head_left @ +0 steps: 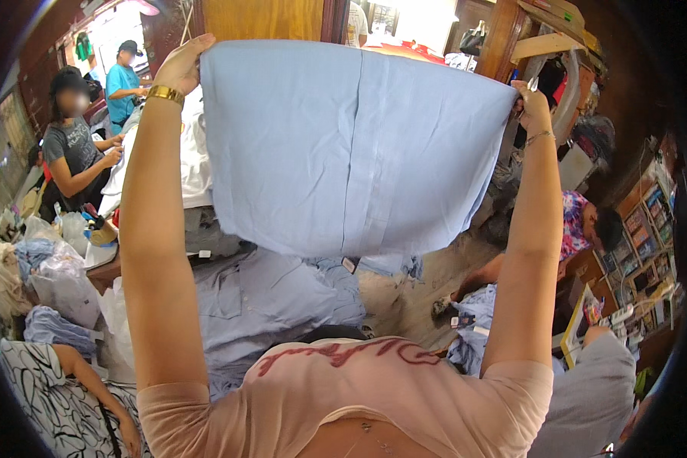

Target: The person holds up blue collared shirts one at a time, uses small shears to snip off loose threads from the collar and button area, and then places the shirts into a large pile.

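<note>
A light blue garment (pixel 282 145) hangs spread out in front of me at about head height, with a lengthwise strip and seam down its middle. My left hand (pixel 182 69), a gold watch at its wrist, is closed on the upper left corner. At the upper right corner my right hand (pixel 534 108) grips the same cloth; a small pale thing shows by its fingers, too small to name. Below the garment lies a heap of light blue shirts (pixel 259 305); the hanging cloth hides part of what is behind it.
Two people (pixel 72 153) stand at a white-covered table (pixel 195 153) on the left. Clear plastic bags (pixel 72 275) sit nearer. Another person (pixel 580 221) bends down at right beside more blue clothes (pixel 477 309). A patterned sleeve and arm (pixel 107 389) are close at lower left.
</note>
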Available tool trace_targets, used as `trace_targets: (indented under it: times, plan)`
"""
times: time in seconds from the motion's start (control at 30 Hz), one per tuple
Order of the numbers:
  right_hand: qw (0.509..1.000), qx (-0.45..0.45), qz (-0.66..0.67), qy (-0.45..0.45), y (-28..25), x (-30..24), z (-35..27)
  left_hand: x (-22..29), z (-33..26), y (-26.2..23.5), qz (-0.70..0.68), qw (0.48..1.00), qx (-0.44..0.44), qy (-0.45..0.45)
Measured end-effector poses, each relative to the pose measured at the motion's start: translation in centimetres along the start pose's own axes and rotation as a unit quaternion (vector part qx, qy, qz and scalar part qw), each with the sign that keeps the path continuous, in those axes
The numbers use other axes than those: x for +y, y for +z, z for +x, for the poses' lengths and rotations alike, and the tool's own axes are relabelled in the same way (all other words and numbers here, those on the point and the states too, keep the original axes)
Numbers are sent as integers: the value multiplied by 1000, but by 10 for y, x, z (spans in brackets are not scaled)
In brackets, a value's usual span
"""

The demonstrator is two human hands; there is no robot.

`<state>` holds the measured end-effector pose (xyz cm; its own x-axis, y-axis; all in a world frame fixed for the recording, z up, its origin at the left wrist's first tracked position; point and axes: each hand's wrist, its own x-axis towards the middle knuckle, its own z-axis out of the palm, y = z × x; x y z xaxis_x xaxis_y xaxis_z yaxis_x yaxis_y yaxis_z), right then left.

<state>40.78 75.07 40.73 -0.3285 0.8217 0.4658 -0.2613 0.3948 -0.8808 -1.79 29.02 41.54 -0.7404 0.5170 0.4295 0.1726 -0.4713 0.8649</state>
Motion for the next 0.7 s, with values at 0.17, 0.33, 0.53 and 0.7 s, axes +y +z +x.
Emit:
trace_targets:
  times: [0.17,0.33,0.53,0.7]
  plan:
    - [998,-69,-8,7,32,71,56,-49,10,-5,45,999,18,3]
    - [989,-135,28,62,51,139,95,-94,3,17,84,995,42,-33]
    - [981,-171,50,80,51,194,122,-147,-31,49,50,993,84,-71]
    - [955,-237,113,134,62,241,131,-187,-79,63,42,981,174,-76]
